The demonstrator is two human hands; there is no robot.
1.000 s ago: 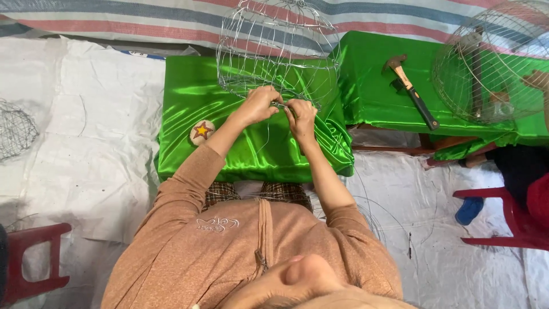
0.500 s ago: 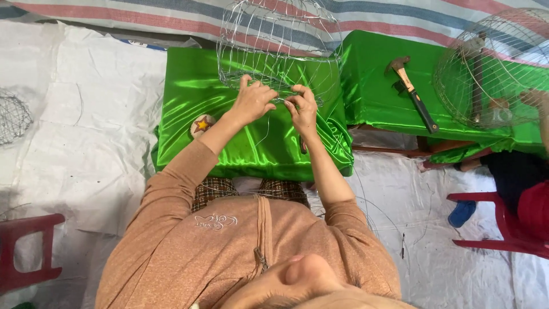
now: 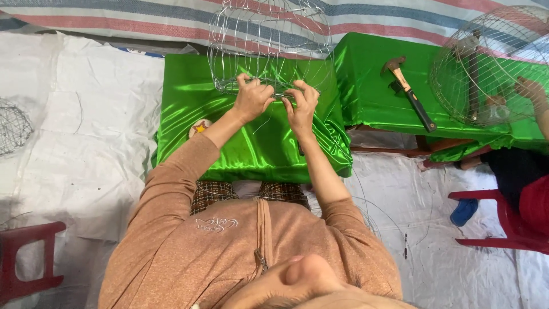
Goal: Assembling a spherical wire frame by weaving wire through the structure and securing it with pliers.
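Note:
A half-built wire cage of thin silver wire stands on a low table draped in shiny green cloth. My left hand is closed on the near bottom rim of the cage. Just to its right, my right hand pinches the same rim, fingers curled around the wire. Both forearms reach out from tan sleeves. A thin loose wire trails down from between my hands over the cloth.
A second green-covered table at right holds a hammer and a rounded wire basket that another person's hand touches. Red plastic stools stand at both sides. White sheeting covers the floor, with another wire piece at left.
My hands have shifted slightly along the cage's lower rim, still gripping it. The view has tilted a little, so the cage and tables sit lower in the picture.

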